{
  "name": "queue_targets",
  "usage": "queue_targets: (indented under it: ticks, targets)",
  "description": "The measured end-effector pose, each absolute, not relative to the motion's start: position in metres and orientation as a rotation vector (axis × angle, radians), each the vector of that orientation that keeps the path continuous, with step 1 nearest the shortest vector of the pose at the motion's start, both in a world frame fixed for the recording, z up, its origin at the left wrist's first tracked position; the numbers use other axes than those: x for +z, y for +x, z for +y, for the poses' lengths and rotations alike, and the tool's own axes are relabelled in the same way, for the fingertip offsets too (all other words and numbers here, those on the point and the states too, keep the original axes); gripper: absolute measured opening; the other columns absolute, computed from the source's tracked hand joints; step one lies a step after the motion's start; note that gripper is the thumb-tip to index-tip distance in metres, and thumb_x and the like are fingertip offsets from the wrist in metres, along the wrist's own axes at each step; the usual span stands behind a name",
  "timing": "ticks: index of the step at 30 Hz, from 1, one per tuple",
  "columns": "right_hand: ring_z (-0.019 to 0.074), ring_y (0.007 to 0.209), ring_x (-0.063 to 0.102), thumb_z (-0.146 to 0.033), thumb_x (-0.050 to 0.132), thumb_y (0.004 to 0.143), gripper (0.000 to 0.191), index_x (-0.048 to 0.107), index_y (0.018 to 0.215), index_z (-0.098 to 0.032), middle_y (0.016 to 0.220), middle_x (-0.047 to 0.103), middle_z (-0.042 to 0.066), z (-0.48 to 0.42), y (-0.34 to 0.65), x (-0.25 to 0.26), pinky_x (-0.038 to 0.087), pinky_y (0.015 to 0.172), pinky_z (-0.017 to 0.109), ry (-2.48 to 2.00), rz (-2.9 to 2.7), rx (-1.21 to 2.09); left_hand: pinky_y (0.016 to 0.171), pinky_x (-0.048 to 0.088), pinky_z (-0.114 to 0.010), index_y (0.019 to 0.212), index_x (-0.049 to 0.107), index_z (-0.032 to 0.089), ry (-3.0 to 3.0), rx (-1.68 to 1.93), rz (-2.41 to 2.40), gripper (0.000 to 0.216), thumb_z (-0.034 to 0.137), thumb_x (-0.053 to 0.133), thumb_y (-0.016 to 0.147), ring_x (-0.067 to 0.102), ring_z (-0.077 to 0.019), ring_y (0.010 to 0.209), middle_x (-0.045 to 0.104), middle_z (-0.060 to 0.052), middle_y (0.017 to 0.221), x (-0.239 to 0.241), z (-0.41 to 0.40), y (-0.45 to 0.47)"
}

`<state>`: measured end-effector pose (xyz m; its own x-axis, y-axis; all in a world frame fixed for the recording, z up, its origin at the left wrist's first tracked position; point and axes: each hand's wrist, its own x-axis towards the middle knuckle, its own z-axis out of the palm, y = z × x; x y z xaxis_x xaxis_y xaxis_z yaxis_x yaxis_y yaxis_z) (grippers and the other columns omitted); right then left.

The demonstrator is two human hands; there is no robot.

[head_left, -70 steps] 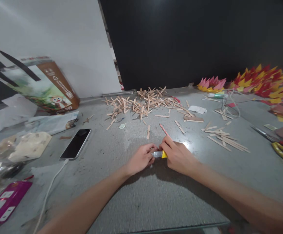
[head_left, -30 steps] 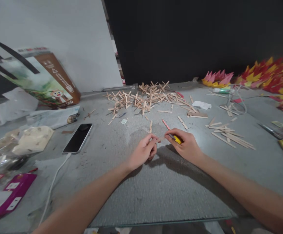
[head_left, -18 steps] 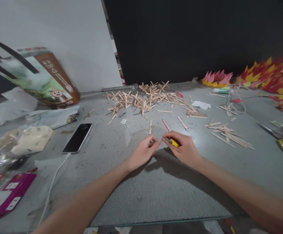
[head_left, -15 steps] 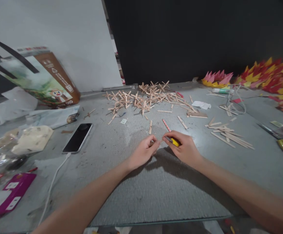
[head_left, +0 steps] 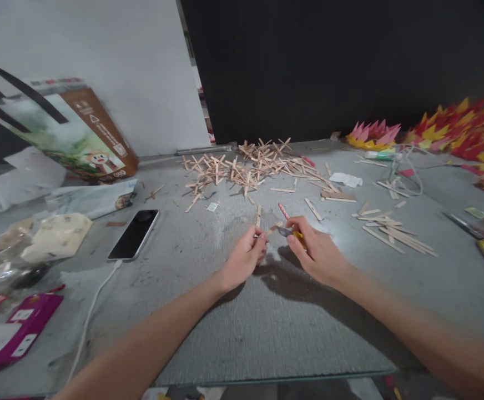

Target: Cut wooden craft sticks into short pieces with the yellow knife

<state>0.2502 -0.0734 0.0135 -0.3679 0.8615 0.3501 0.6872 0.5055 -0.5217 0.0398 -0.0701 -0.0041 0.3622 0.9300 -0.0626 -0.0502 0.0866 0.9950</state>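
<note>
My left hand (head_left: 247, 253) pinches one end of a short wooden craft stick (head_left: 272, 228), which points up and to the right. Closed round the yellow handle of a utility knife (head_left: 284, 231) is my right hand (head_left: 317, 250). The knife's grey blade reaches left and touches or overlaps the stick's far end; I cannot tell how deep it sits. Just beyond my left fingers lies another craft stick (head_left: 258, 215) on the table. A red-and-white striped thin rod (head_left: 283, 210) lies beyond my right hand, its near end close to the fingers.
A heap of crossed craft sticks (head_left: 242, 169) spreads at the back. Loose sticks (head_left: 392, 230) and scissors (head_left: 483, 239) lie right, below spiky paper pieces (head_left: 458, 133). A phone (head_left: 134, 234) on a white cable, a shopping bag (head_left: 87, 133) and a purple package (head_left: 21, 328) are left.
My right hand has turned, and the knife blade now shows plainly. More of the craft stick shows between my hands. My left hand has shifted slightly left.
</note>
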Motion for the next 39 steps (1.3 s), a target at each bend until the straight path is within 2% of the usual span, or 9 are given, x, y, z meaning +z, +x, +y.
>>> queue_targets:
  ticks: [2, 5, 11, 27, 39]
  targets:
    - [0.0185, 0.075, 0.067, -0.035, 0.037, 0.110, 0.025, 0.055, 0.122, -0.022, 0.102, 0.068, 0.007, -0.0757, 0.2501, 0.0188, 0.047, 0.069, 0.030, -1.213, -2.288, 0.344, 0.047, 0.022, -0.020, 0.093, 0.043, 0.023, 1.251, 0.926, 0.919, 0.033, 0.054, 0.053, 0.100, 0.028, -0.0076, 0.048, 0.034, 0.011, 0.060, -0.0050, -0.0692, 0.0396]
    - [0.0190, 0.082, 0.067, -0.035, 0.042, 0.110, 0.026, 0.063, 0.115, -0.022, 0.105, 0.066, 0.008, -0.0764, 0.2494, 0.0199, 0.048, 0.072, 0.030, -1.166, -2.383, 0.237, 0.047, 0.021, -0.020, 0.092, 0.042, 0.023, 1.254, 0.918, 0.908, 0.033, 0.052, 0.054, 0.100, 0.029, -0.0072, 0.049, 0.035, 0.010, 0.061, -0.0049, -0.0690, 0.0388]
    - [0.0182, 0.081, 0.066, -0.036, 0.046, 0.109, 0.027, 0.068, 0.113, -0.020, 0.102, 0.065, 0.007, -0.0736, 0.2503, 0.0125, 0.048, 0.071, 0.031, -1.188, -2.383, 0.181, 0.047, 0.020, -0.020, 0.091, 0.040, 0.024, 1.266, 0.914, 0.898, 0.038, 0.058, 0.052, 0.101, 0.023, -0.0073, 0.048, 0.027, 0.012, 0.059, -0.0048, -0.0697, 0.0384]
    - [0.0162, 0.068, 0.062, -0.041, 0.045, 0.109, 0.033, 0.070, 0.111, -0.019, 0.095, 0.063, 0.007, -0.0725, 0.2521, 0.0144, 0.042, 0.060, 0.030, -1.215, -2.425, -0.064, 0.043, 0.019, -0.020, 0.089, 0.038, 0.024, 1.263, 0.896, 0.914, 0.037, 0.055, 0.053, 0.101, 0.025, -0.0067, 0.045, 0.033, 0.012, 0.057, -0.0063, -0.0669, 0.0388]
    - [0.0196, 0.076, 0.066, -0.041, 0.043, 0.110, 0.034, 0.068, 0.117, -0.020, 0.104, 0.065, 0.010, -0.0681, 0.2549, 0.0145, 0.045, 0.064, 0.031, -1.342, -2.290, -0.161, 0.044, 0.019, -0.021, 0.087, 0.037, 0.024, 1.221, 0.794, 0.871, 0.035, 0.052, 0.054, 0.099, 0.026, -0.0063, 0.043, 0.036, 0.012, 0.056, -0.0038, -0.0619, 0.0351]
